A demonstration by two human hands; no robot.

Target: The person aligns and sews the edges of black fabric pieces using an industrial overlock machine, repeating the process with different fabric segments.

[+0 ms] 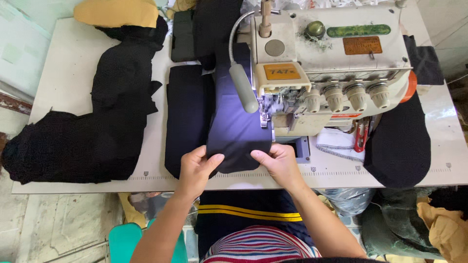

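Both hands hold one dark cloth piece (239,131) flat on the white table (63,73), its near edge at the table's front. The left hand (195,170) pinches the near-left corner, thumb on top and fingers curled under. The right hand (280,163) pinches the near-right corner the same way, close to the machine's bed. The cloth runs away from the person, lit by the lamp (243,87), with its right edge beside the presser foot (264,119) of the sewing machine (331,63). Whether the edge is already under the foot I cannot tell — the lamp and machine head hide that spot.

Just left of the held piece lies a stack of similar dark pieces (187,117), touching or nearly so. Further left sprawls a large black heap (97,126). To the right, past the machine, another dark piece (399,141) hangs over the table front, with red-handled snips (360,136) near it.

Judging the risks: the right hand sits close to the foot and knife area, so a push too far forward could bring fingertips into it. The grip is only at the two near corners — the far part of the cloth lies loose, and it could skew or fold as it feeds, giving a crooked seam. The neighbouring stack is close enough that its top edge could get dragged along. The dark fabric also makes the edge hard to see outside the lamp's pool.
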